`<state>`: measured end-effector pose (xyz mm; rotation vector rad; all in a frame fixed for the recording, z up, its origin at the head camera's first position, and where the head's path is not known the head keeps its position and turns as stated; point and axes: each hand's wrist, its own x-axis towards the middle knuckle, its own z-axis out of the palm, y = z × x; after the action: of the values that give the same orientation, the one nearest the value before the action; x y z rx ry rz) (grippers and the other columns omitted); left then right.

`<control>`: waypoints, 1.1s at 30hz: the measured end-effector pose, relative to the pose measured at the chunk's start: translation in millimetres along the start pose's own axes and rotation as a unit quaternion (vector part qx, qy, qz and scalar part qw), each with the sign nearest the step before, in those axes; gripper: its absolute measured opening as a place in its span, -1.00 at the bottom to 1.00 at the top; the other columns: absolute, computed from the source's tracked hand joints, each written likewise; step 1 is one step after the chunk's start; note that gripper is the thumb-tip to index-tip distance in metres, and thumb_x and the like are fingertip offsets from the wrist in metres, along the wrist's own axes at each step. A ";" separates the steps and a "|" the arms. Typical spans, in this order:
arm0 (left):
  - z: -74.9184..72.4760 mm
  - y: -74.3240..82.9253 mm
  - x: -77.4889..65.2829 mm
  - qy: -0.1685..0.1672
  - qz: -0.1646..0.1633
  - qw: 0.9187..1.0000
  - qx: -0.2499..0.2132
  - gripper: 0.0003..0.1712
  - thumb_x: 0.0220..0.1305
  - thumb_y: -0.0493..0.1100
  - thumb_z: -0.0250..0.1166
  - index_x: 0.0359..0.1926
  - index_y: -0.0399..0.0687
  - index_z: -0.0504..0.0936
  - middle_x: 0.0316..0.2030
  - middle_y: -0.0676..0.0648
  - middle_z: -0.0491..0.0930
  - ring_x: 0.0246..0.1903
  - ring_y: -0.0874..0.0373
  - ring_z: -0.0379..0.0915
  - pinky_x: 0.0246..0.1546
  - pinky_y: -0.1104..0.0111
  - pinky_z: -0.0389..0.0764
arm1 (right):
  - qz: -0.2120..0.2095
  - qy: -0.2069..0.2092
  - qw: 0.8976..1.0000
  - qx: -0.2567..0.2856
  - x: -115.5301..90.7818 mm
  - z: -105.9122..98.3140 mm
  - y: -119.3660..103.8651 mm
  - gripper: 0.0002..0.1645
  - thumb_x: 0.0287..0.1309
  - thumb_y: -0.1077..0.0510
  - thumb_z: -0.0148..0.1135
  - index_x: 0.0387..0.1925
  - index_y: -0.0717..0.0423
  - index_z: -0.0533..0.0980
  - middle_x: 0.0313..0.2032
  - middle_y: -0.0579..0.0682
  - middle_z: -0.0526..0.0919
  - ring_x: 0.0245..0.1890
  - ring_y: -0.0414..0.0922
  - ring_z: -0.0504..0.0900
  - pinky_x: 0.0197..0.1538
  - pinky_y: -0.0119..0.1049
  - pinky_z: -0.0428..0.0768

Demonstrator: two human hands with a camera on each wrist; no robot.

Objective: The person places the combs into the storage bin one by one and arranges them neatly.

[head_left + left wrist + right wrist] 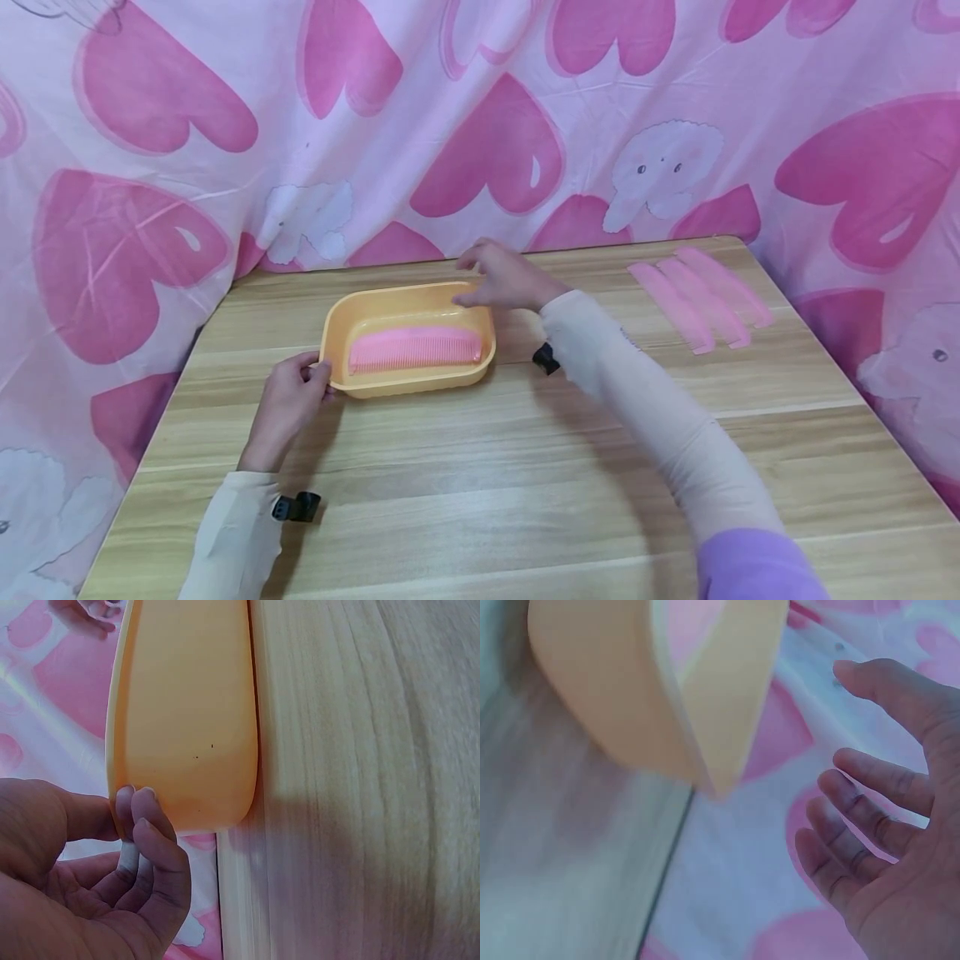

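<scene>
A shallow yellow-orange plastic basin [408, 385] stands on the table, with a pink comb [415, 348] lying inside it, teeth toward the near side. My left hand [288, 402] pinches the basin's near left corner by the rim, thumb on one side and fingers on the other, as the left wrist view confirms. Over the far right corner hovers my right hand [507, 279], its fingers spread and loosely bent. In the right wrist view that hand [885, 825] holds nothing and appears apart from the basin wall [615, 690].
Several pink combs [705, 296] lie side by side at the table's back right. The wood-patterned table [465, 500] meets a pink heart-printed curtain [480, 125] behind and at both sides. Small black devices [297, 507] sit at both wrists.
</scene>
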<state>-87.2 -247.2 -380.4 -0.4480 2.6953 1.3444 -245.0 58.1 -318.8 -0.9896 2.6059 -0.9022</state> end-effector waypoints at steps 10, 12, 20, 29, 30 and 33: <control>0.5 0.7 -0.5 0.001 0.004 1.000 0.001 -0.48 0.58 -0.14 -0.04 0.32 -0.48 0.39 -0.27 -0.21 0.61 -0.37 0.14 0.59 -0.39 0.42 0.67 | 0.081 0.064 0.994 0.020 -47.3 -49.8 52.4 -0.35 0.13 -0.01 0.50 0.18 0.24 0.56 0.14 0.16 0.60 0.10 0.07 0.48 0.19 0.00 0.49; 0.5 0.6 -0.3 0.000 0.000 1.000 -0.001 -0.48 0.59 -0.14 -0.04 0.33 -0.47 0.39 -0.27 -0.22 0.61 -0.37 0.15 0.59 -0.39 0.42 0.66 | 0.108 0.074 0.991 0.029 -60.6 -55.6 66.9 -0.32 0.13 -0.04 0.50 0.20 0.23 0.55 0.16 0.17 0.58 0.11 0.08 0.47 0.19 0.00 0.48; 0.0 1.3 -0.7 -0.005 -0.009 1.000 0.002 -0.46 0.59 -0.12 -0.05 0.35 -0.47 0.37 -0.23 -0.23 0.61 -0.36 0.16 0.58 -0.32 0.35 0.69 | 0.188 0.086 0.977 0.046 -117.6 -68.9 127.3 -0.21 0.19 -0.13 0.45 0.28 0.26 0.46 0.23 0.22 0.48 0.20 0.18 0.42 0.17 0.10 0.47; 0.2 3.9 -2.1 -0.010 -0.021 1.000 0.008 -0.44 0.61 -0.09 -0.07 0.38 -0.44 0.34 -0.16 -0.25 0.60 -0.32 0.12 0.59 -0.29 0.33 0.70 | 0.209 0.113 0.971 -0.014 -167.8 -77.9 172.4 -0.19 0.15 -0.15 0.47 0.25 0.32 0.50 0.26 0.25 0.51 0.18 0.16 0.49 0.19 0.13 0.46; 0.2 3.8 -2.0 -0.009 -0.018 1.000 0.009 -0.44 0.61 -0.09 -0.07 0.38 -0.44 0.34 -0.17 -0.25 0.60 -0.32 0.12 0.59 -0.29 0.33 0.70 | 0.214 0.113 0.970 -0.001 -170.4 -78.3 176.9 -0.19 0.16 -0.10 0.47 0.25 0.36 0.48 0.29 0.28 0.47 0.22 0.18 0.45 0.21 0.14 0.45; 0.5 4.0 -2.3 -0.010 -0.017 1.000 0.009 -0.44 0.61 -0.08 -0.07 0.38 -0.43 0.35 -0.17 -0.25 0.60 -0.32 0.12 0.58 -0.30 0.33 0.70 | 0.243 0.105 0.964 0.031 -175.5 -79.2 188.3 -0.14 0.18 -0.03 0.47 0.31 0.43 0.37 0.35 0.37 0.34 0.29 0.27 0.35 0.27 0.23 0.39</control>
<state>-86.2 -244.1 -377.1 -0.4739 2.6688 1.3082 -243.8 321.5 -374.9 -0.2188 2.7755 -0.9860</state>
